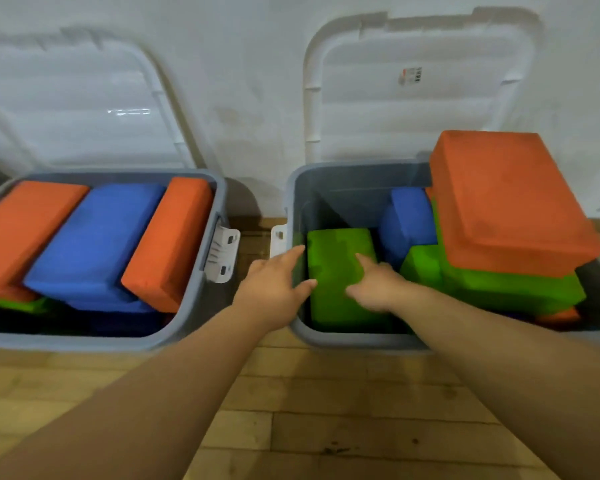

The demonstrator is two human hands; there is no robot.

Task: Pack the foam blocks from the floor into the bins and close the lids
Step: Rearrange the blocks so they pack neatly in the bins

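Two grey bins are seen side by side on a wooden floor [291, 427], their white lids propped open against the wall [250, 81] behind. In the right bin [354, 341], a green foam block [333, 265] is laid flat along the left wall, with dark open room left behind it towards the back wall. The left hand [274, 289] is held over the bin's left rim, fingers straight and spread, thumb at the block's left edge. The right hand [378, 289] is spread above the block's right side; whether it presses the foam cannot be told through the blur. The bin's right half is crowded by a blue block [409, 220] and stacked green blocks [499, 289], topped by a large orange block [506, 202] raised well above the rim. The left bin [194, 306] is filled to its rim with orange and blue blocks. White latches [222, 254] are seen jutting into the narrow gap between the bins.
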